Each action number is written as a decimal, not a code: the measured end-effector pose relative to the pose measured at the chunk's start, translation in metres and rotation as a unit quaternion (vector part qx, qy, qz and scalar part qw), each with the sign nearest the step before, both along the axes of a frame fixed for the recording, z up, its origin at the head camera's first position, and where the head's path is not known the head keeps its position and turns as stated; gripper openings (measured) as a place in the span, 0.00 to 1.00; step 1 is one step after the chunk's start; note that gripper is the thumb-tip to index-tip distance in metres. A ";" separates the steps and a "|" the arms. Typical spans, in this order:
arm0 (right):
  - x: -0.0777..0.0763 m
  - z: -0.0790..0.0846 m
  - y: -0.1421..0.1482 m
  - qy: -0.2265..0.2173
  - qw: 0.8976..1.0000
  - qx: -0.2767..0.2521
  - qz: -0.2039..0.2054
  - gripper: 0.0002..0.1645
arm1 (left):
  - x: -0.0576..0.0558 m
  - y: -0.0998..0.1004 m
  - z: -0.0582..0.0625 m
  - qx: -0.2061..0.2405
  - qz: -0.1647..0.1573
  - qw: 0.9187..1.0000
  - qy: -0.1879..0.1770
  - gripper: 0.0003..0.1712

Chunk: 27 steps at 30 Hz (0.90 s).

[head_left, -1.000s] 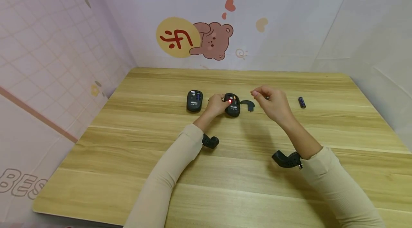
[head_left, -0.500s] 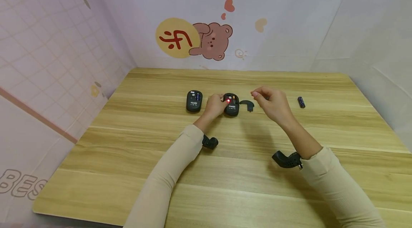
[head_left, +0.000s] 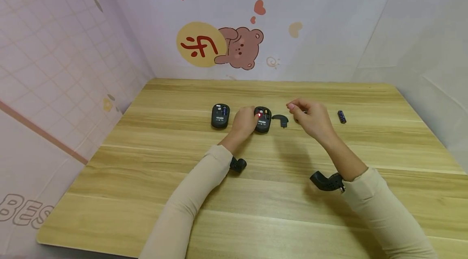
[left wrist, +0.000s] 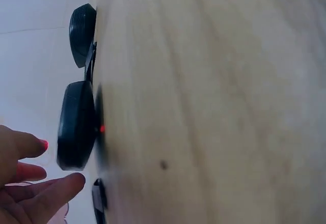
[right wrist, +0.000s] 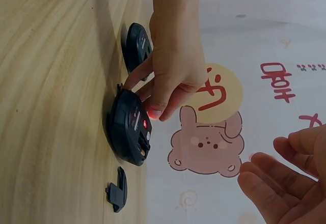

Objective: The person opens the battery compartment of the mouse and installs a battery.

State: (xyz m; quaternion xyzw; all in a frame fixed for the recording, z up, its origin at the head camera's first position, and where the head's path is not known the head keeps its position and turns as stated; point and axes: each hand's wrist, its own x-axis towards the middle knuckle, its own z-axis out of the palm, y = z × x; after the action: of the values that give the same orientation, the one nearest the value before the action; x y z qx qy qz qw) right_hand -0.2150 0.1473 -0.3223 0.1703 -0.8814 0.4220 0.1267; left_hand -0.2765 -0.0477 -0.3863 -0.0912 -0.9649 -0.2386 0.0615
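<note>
A dark computer mouse [head_left: 262, 125] lies belly-up on the table, red light glowing and battery bay uncovered, with a yellow-ended battery [right wrist: 142, 152] inside. My left hand [head_left: 243, 122] is at its left side; in the left wrist view the fingers spread around its near end with a gap, one fingertip lit red. A dark hooked battery cover [head_left: 281, 119] lies just right of this mouse. My right hand [head_left: 310, 117] hovers farther right, fingers loosely curled, nothing between them. Behind it, mostly hidden in the head view, sits a ribbed dark rounded object [left wrist: 82, 35].
Another upturned mouse [head_left: 220, 116] with a blue battery in its bay stands at left. A loose blue battery [head_left: 341, 116] lies at right. In the left wrist view a thin dark piece [left wrist: 99, 199] lies close to the left fingers. A printed cloth wall backs the wooden table [head_left: 263, 210].
My left hand has turned slightly, its thumb drawing back from the mouse's underside to its left edge. The right hand stays almost still. The head view has tilted up a little.
</note>
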 end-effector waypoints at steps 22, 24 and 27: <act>-0.041 -0.024 0.049 -0.101 0.985 0.139 -0.025 0.26 | -0.001 0.031 0.026 -0.211 -0.041 0.972 0.093 0.27; -0.047 -0.027 0.051 -0.124 0.979 0.158 -0.021 0.28 | -0.003 0.037 0.024 -0.224 -0.045 0.971 0.074 0.29; -0.055 -0.032 0.051 -0.139 0.971 0.192 -0.014 0.31 | -0.005 0.046 0.021 -0.228 -0.061 0.970 0.049 0.31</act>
State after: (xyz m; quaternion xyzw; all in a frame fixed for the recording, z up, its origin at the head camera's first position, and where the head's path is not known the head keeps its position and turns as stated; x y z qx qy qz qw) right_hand -0.2700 0.1978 -0.3542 0.1191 -0.9572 0.2625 -0.0259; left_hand -0.2819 -0.0013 -0.3654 -0.1728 -0.9823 -0.0107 0.0721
